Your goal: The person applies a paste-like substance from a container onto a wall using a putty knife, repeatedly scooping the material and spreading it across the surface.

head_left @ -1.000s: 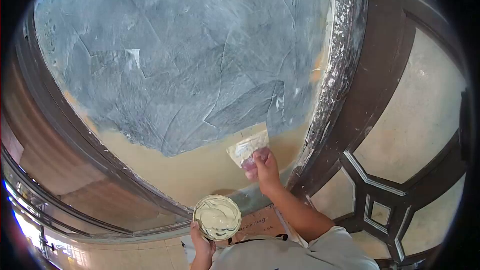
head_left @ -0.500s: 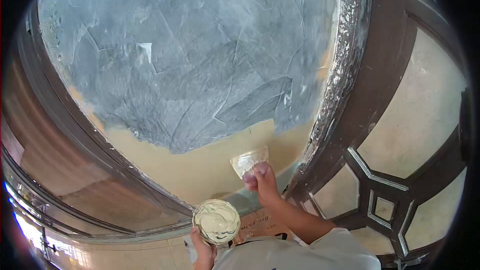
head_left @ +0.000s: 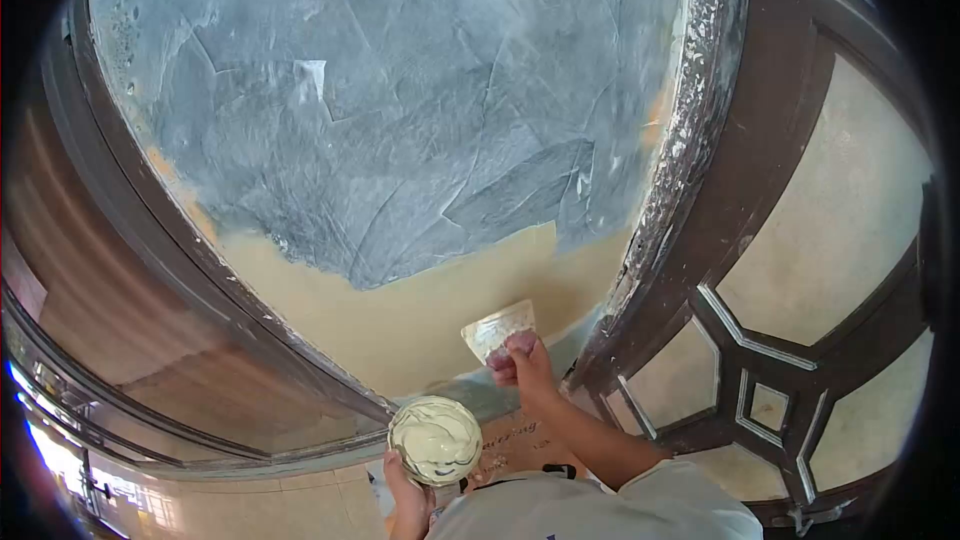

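My right hand [head_left: 522,365] is closed round the handle of a wide putty knife [head_left: 501,325], its blade smeared with cream paste. The blade lies over the cream-coloured lower strip of the wall panel [head_left: 380,325], near the right-hand frame. Above that strip, the panel is covered in streaky blue-grey coating [head_left: 400,140] with ragged lower edges. Low in the view, my left hand [head_left: 408,495] grips a round tub of cream putty [head_left: 434,440] from its left side, fingers partly hidden under it. Swirled putty shows inside the rim.
A dark frame edge spattered with white [head_left: 675,155] borders the panel on the right. Beyond it stands a dark wooden door with pale panes [head_left: 835,210]. Brown glossy panelling [head_left: 130,270] runs along the left. Printed cardboard [head_left: 510,437] and pale floor tiles [head_left: 270,505] lie below.
The putty knife has shifted slightly down the wall and its blade has tilted a little. My view has dipped somewhat, so the wall sits higher. The tub stays at nearly the same spot.
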`<state>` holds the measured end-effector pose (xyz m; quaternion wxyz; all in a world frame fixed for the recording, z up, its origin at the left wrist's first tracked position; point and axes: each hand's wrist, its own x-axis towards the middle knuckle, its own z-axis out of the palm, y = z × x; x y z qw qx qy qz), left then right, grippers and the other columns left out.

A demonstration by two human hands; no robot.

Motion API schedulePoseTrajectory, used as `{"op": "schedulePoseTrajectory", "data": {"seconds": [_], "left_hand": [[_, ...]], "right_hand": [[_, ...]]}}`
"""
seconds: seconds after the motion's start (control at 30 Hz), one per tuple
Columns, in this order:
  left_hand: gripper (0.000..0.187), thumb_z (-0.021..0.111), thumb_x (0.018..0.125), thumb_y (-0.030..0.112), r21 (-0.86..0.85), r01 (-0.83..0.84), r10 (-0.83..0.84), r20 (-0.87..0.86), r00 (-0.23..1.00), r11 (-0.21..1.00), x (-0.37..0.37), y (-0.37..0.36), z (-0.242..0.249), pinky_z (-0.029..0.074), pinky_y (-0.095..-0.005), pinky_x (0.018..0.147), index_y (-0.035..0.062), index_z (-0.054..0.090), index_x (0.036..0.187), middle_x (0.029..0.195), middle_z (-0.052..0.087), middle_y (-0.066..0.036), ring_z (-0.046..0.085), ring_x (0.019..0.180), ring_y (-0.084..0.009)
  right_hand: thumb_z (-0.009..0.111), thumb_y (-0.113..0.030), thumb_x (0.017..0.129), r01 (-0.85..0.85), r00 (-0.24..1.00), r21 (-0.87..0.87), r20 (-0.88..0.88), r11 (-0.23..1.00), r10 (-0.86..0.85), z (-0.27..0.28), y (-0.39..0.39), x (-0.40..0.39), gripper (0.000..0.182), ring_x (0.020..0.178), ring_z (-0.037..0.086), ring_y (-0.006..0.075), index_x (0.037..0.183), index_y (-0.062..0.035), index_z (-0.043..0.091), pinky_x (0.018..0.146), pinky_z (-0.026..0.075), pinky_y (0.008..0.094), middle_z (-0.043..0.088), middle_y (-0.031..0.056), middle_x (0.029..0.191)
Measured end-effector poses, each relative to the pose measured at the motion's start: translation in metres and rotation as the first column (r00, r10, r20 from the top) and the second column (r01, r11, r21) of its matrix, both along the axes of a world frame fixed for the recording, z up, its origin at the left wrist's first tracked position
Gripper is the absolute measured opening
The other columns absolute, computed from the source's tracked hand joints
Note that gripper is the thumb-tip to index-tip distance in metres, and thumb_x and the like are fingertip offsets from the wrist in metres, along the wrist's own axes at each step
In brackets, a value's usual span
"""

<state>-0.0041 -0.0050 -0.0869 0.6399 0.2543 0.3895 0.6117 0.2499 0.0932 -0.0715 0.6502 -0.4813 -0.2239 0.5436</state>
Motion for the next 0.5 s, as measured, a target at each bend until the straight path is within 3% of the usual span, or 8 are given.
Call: {"op": "schedulePoseTrajectory", "data": {"seconds": [0.03, 0.13, 0.2, 0.3, 0.37, 0.4, 0.43, 0.5], "left_hand": [[0.047, 0.037, 0.103, 0.033, -0.003, -0.002, 0.002, -0.001, 1.000, 1.000, -0.002, -0.002, 0.000, 0.047, -0.0430, 0.104, 0.0030, 0.042, 0.139, 0.136, 0.054, -0.015, 0.055, 0.125, -0.0291], [0.048, 0.037, 0.103, 0.034, -0.013, 0.030, -0.029, 0.008, 1.000, 0.999, -0.002, -0.003, 0.000, 0.047, -0.0426, 0.104, 0.0021, 0.043, 0.138, 0.136, 0.055, -0.015, 0.055, 0.125, -0.0293], [0.049, 0.037, 0.102, 0.035, -0.013, 0.051, -0.051, 0.007, 0.999, 0.999, -0.005, -0.002, -0.007, 0.046, -0.0430, 0.104, 0.0023, 0.043, 0.139, 0.136, 0.054, -0.015, 0.055, 0.125, -0.0295], [0.054, 0.035, 0.101, 0.039, -0.027, 0.061, -0.062, -0.030, 0.998, 0.998, -0.006, -0.005, -0.011, 0.044, -0.0437, 0.106, 0.0031, 0.043, 0.140, 0.139, 0.053, -0.015, 0.054, 0.126, -0.0302], [0.055, 0.034, 0.102, 0.040, -0.052, 0.025, -0.029, -0.067, 0.997, 0.998, -0.002, -0.006, -0.001, 0.043, -0.0429, 0.107, 0.0031, 0.042, 0.142, 0.141, 0.051, -0.015, 0.052, 0.128, -0.0302], [0.055, 0.034, 0.102, 0.040, -0.052, 0.027, -0.030, -0.066, 0.997, 0.998, -0.003, -0.007, -0.003, 0.043, -0.0429, 0.107, 0.0031, 0.042, 0.142, 0.141, 0.051, -0.015, 0.052, 0.128, -0.0302], [0.051, 0.035, 0.102, 0.035, -0.053, 0.020, -0.020, 0.000, 1.000, 0.998, -0.004, -0.008, -0.007, 0.047, -0.0426, 0.103, 0.0004, 0.043, 0.138, 0.136, 0.054, -0.017, 0.056, 0.123, -0.0302], [0.046, 0.035, 0.102, 0.030, -0.043, 0.016, -0.013, 0.071, 0.997, 0.999, 0.000, -0.004, -0.003, 0.050, -0.0424, 0.100, -0.0022, 0.044, 0.134, 0.131, 0.056, -0.018, 0.059, 0.119, -0.0302]], "right_hand": [[0.058, -0.021, 0.099, -0.002, 1.000, -0.003, -0.001, 1.000, 0.002, 0.016, 0.000, -0.001, 0.027, 0.058, 0.064, 0.0171, 0.117, -0.0053, 0.044, 0.051, 0.055, 0.0286, 0.060, 0.0100, 0.094], [0.057, -0.021, 0.099, 0.079, 0.993, 0.207, 0.065, 0.975, -0.094, 0.079, 0.027, 0.011, 0.025, 0.062, 0.065, 0.0171, 0.115, -0.0058, 0.044, 0.052, 0.056, 0.0285, 0.060, 0.0096, 0.093], [0.054, -0.023, 0.101, 0.110, 0.991, 0.271, 0.037, 0.956, -0.125, 0.108, 0.036, 0.014, 0.018, 0.056, 0.061, 0.0151, 0.109, -0.0103, 0.045, 0.049, 0.052, 0.0289, 0.061, 0.0090, 0.083], [0.053, -0.024, 0.101, 0.096, 0.995, 0.198, 0.007, 0.975, -0.100, 0.082, 0.047, 0.027, 0.018, 0.055, 0.061, 0.0160, 0.109, -0.0101, 0.045, 0.048, 0.052, 0.0295, 0.063, 0.0096, 0.082], [0.052, -0.023, 0.102, 0.123, 0.991, 0.179, 0.022, 0.976, -0.129, 0.028, 0.043, 0.027, 0.016, 0.055, 0.061, 0.0167, 0.108, -0.0097, 0.045, 0.048, 0.052, 0.0299, 0.063, 0.0101, 0.080], [0.052, -0.022, 0.102, 0.065, 0.998, 0.084, -0.001, 0.994, -0.065, 0.000, 0.032, 0.026, 0.017, 0.059, 0.062, 0.0164, 0.108, -0.0076, 0.046, 0.048, 0.052, 0.0297, 0.063, 0.0094, 0.085], [0.053, -0.020, 0.102, 0.004, 1.000, -0.011, -0.029, 1.000, -0.005, -0.016, 0.020, 0.026, 0.017, 0.063, 0.064, 0.0162, 0.107, -0.0055, 0.046, 0.047, 0.051, 0.0296, 0.062, 0.0088, 0.090], [0.052, -0.021, 0.102, 0.017, 1.000, -0.010, -0.019, 1.000, -0.017, -0.018, 0.006, 0.025, 0.017, 0.063, 0.063, 0.0160, 0.108, -0.0057, 0.047, 0.047, 0.051, 0.0294, 0.062, 0.0090, 0.088]]}}
